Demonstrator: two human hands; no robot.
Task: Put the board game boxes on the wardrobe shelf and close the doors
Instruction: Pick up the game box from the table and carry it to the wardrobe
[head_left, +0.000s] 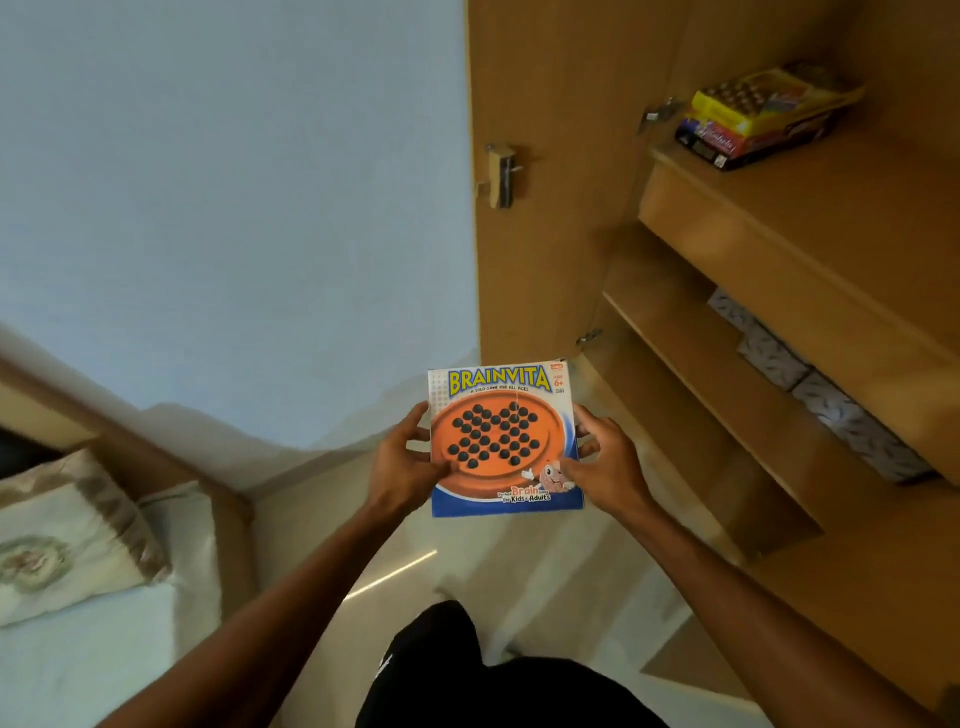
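Down at the bottom edge, dark trousers (498, 686) and two bare forearms stretched forward over a pale glossy floor (519, 566). Off to the left, a bed (78, 686) with a white sheet, and on it a cream pillow (67, 535) with a brown border. Just ahead of the forearms, held up in the air over the floor, a Brainvita box (504, 441), upright, face toward the camera, title at the top, orange peg board printed across the middle. On its left edge the left hand (402, 465), grip closed on the box, thumb laid on the printed face, fingers curled round behind the edge. On its right edge the right hand (608, 462), grip likewise closed on the box, thumb on the face near the cartoon brain, fingers wrapped round the side. Box not yet on any shelf, in front of the open wardrobe and well apart from the games stacked there. Behind the box, the open wardrobe door (545, 234), beside the pale blue wall (234, 182), with a metal latch (501, 176) on its inner face. Rightward and further in, a lower shelf (691, 343) with grey-and-white patterned packs (810, 387) in a row at the back. Higher and furthest, an upper shelf (831, 218) bearing two stacked board game boxes: yellow box (763, 98) on top, dark box (727, 143) beneath, both near the shelf's left end, close to a door hinge (657, 111).
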